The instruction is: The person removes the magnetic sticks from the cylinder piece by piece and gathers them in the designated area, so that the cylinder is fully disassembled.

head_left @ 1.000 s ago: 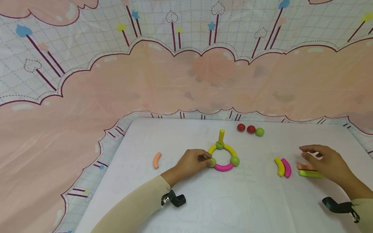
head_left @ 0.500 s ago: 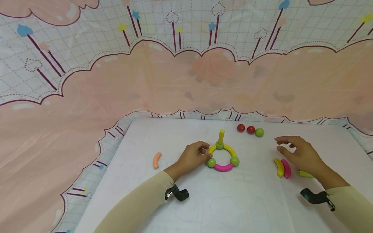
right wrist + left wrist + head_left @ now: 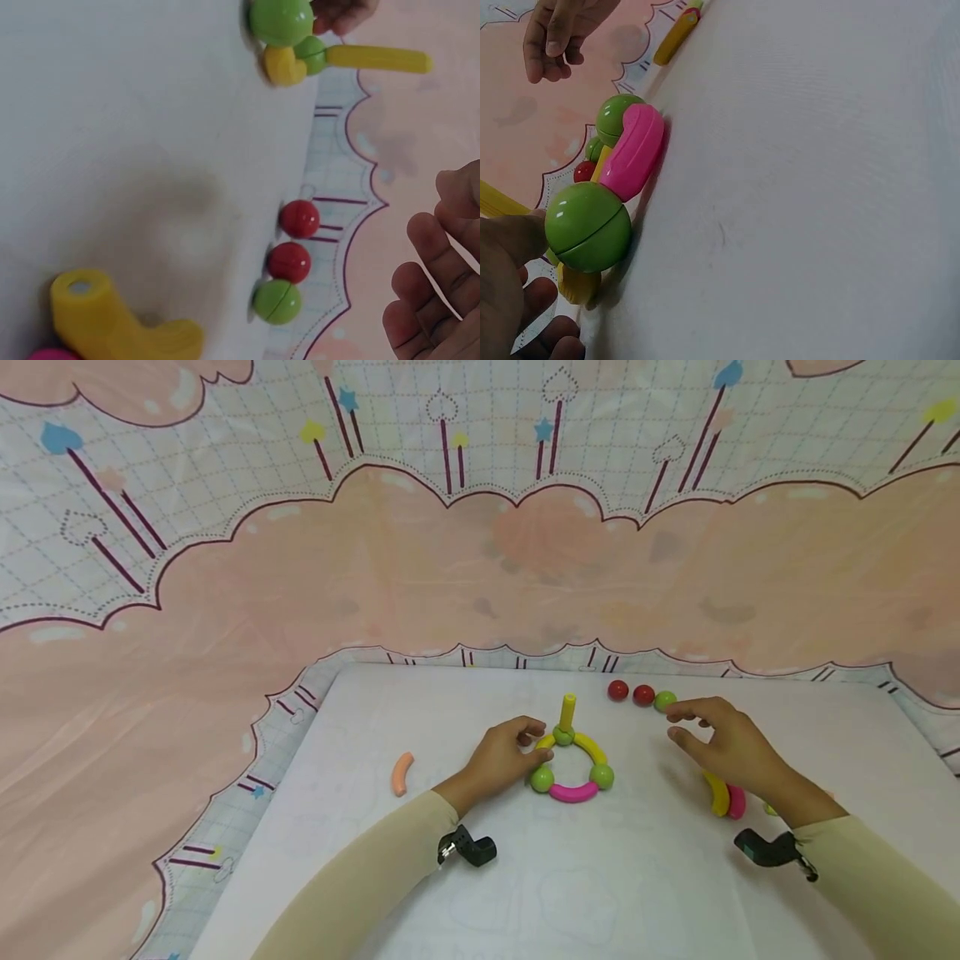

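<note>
A ring of toy pieces lies on the table: green balls point(image 3: 602, 776) joined by yellow curved sticks point(image 3: 590, 747) and a magenta curved stick point(image 3: 573, 793). From its far ball point(image 3: 563, 737) a yellow straight stick point(image 3: 382, 58) stands upright. My left hand point(image 3: 504, 757) is at the ring's left side, thumb and fingers apart around the left yellow curve, its thumb by the near-left green ball point(image 3: 589, 227); whether it touches is unclear. My right hand point(image 3: 738, 756) hovers with nothing in it, fingers parted, near a loose green ball point(image 3: 664, 701).
Two red balls point(image 3: 631, 693) line up beside the loose green one at the back. A yellow curved stick point(image 3: 717, 795) and a magenta one point(image 3: 737, 802) lie under my right hand, other sticks mostly hidden behind its wrist. An orange curved stick point(image 3: 402, 774) lies at left.
My right hand has moved left and away from the sticks at right, toward the loose balls. My left hand has shifted from the near-left green ball up along the ring's left yellow curve.
</note>
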Demonstrator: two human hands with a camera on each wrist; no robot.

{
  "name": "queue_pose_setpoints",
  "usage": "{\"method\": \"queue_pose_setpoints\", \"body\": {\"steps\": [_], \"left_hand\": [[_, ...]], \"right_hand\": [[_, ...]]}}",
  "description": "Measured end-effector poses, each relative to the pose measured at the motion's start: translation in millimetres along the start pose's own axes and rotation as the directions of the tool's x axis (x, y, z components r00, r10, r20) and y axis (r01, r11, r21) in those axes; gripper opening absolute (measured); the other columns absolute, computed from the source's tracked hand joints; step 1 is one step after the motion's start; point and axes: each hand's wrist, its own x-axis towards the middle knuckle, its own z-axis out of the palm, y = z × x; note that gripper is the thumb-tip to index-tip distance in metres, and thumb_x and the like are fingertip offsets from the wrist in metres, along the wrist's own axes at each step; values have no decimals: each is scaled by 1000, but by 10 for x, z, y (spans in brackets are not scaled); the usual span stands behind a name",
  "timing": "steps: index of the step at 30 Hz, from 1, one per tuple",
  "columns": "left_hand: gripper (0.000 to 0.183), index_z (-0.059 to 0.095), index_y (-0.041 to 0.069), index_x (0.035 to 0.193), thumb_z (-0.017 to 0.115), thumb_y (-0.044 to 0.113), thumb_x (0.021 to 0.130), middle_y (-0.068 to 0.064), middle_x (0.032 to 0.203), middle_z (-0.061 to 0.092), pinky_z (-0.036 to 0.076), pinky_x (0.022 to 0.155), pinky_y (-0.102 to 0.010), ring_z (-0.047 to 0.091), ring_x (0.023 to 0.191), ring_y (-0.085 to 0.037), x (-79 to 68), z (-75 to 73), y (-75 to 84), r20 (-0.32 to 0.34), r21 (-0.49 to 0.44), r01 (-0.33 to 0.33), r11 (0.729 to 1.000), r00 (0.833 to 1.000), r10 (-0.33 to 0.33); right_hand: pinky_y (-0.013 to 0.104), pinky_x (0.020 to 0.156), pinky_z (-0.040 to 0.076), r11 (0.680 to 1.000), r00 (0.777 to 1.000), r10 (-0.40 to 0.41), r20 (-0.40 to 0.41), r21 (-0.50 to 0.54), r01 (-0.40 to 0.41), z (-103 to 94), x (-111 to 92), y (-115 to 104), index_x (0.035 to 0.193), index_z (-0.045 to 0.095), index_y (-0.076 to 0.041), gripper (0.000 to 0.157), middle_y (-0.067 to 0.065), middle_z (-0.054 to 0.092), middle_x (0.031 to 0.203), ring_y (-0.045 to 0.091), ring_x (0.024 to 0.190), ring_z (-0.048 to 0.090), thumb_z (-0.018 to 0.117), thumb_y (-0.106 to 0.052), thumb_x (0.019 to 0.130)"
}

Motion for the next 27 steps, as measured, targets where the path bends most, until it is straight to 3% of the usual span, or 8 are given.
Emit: {"method": "queue_pose_setpoints", "body": {"steps": [15,27], "left_hand": [[50,63,18,136,79,35,92,7,128,67,51,92,-33,61,108,-16,141,42,12,40,50,20,999,999,-22],[49,64,19,137,77,38,93,6,131,68,50,96,-36,62,112,-19,239,69,26,65,90,32,995,997,-38]], "right_hand": [[60,92,50,999,999,-46,23,19,46,257,298,-252,129,68,-7,35,13,65,118,40,112,57,73,-13,96],[55,96,50,993,993,-117,25,25,117,458,556,-429,130,67,-5,35,12,67,124,33,113,59,73,-15,97]]}}
